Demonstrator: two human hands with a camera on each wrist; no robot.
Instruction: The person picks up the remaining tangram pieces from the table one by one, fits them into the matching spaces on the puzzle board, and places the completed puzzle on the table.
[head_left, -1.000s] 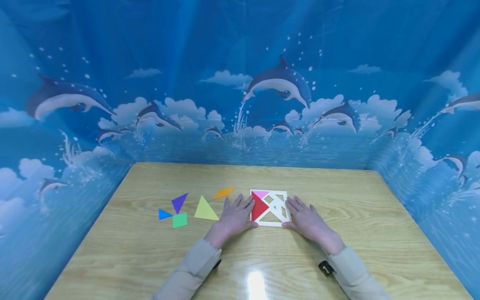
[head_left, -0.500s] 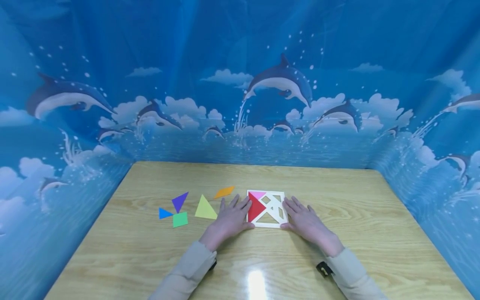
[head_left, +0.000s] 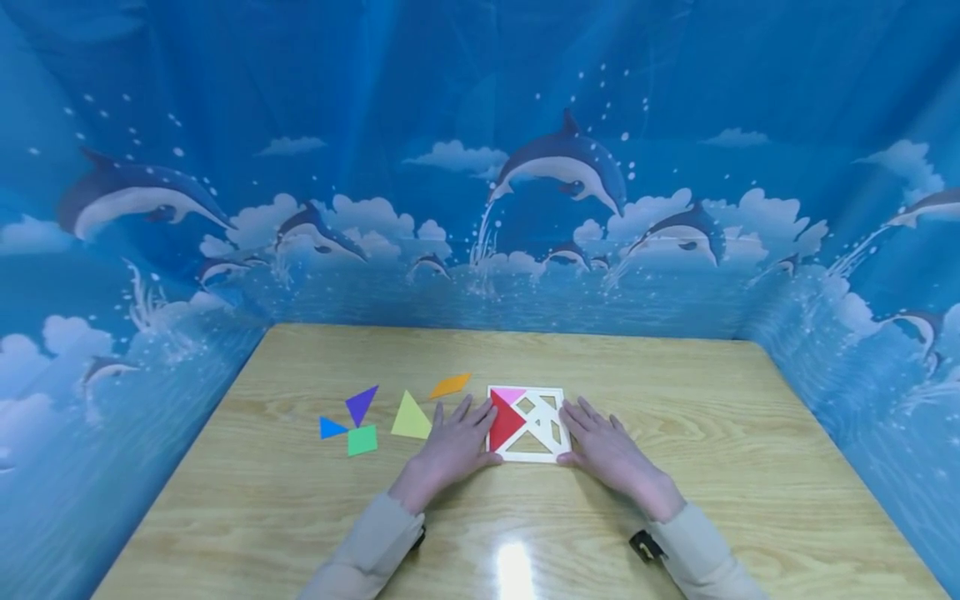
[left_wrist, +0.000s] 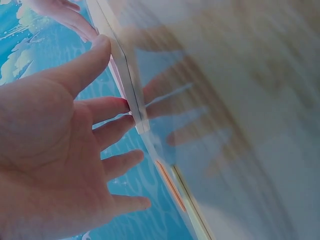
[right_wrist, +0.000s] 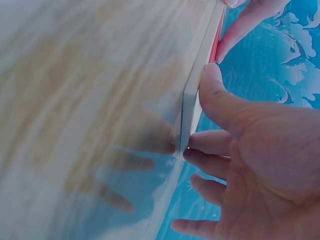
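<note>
White frame: flat on table, between the 2 hands; roughly square, no clear long axis; 2 slots filled, 5 bare.
Red triangle: seated in frame's 9 o'clock side, tip toward 3.
Pink triangle: seated at frame's 11 o'clock, tip toward 6.
Left hand: at frame's 9 o'clock edge, frame toward 2 to 3 from palm; fingers apart, fairly straight, tips touching edge; thumb at 7 o'clock corner; nothing gripped.
Right hand: at frame's 3 o'clock edge, frame toward 10; fingers apart, extended, thumb at 5 o'clock corner; nothing gripped.
Nearer hand: tie for frame; left for loose pieces.
Orange parallelogram: 12 from left hand.
Yellow triangle: 10 from left hand, corner hidden behind it.
Purple triangle: 10, further out.
Green square, blue triangle: 9, well apart from frame.
Obstruction: left hand, between frame and yellow triangle.
Backdrop: dolphin print, beyond table's 12 o'clock edge.
</note>
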